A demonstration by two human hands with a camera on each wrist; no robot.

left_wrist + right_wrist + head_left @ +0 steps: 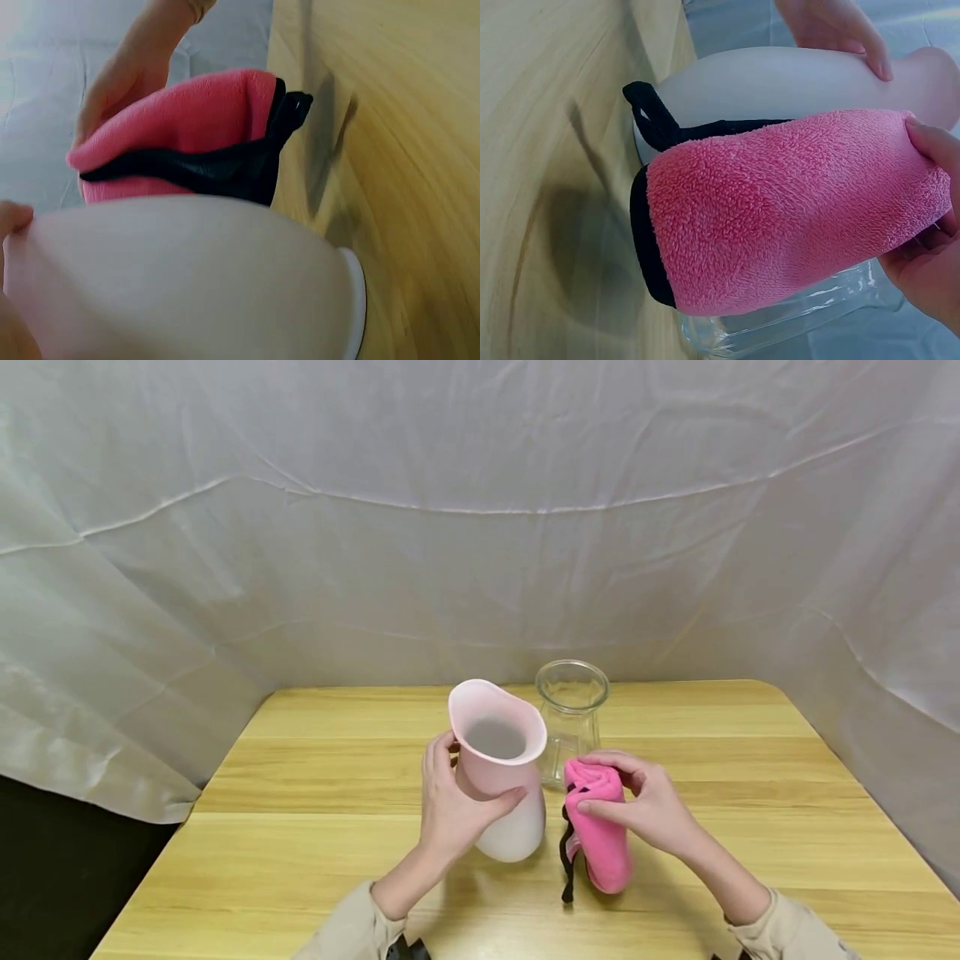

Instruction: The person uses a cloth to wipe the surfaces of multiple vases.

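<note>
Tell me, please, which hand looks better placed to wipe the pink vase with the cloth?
Probably the right hand: it already grips the folded pink fleece cloth beside the pale pink matte vase, while the left hand holds that vase steady on the wooden table.

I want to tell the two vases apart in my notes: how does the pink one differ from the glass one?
The pink vase is opaque, pale pink fading to white at the base; the glass vase is clear. The pink vase has a slanted, uneven rim, the glass vase a round, level one. The left hand grips the pink vase, while the glass vase stands untouched behind the pink cloth held by the right hand. Both are open-topped on the wooden table.
</note>
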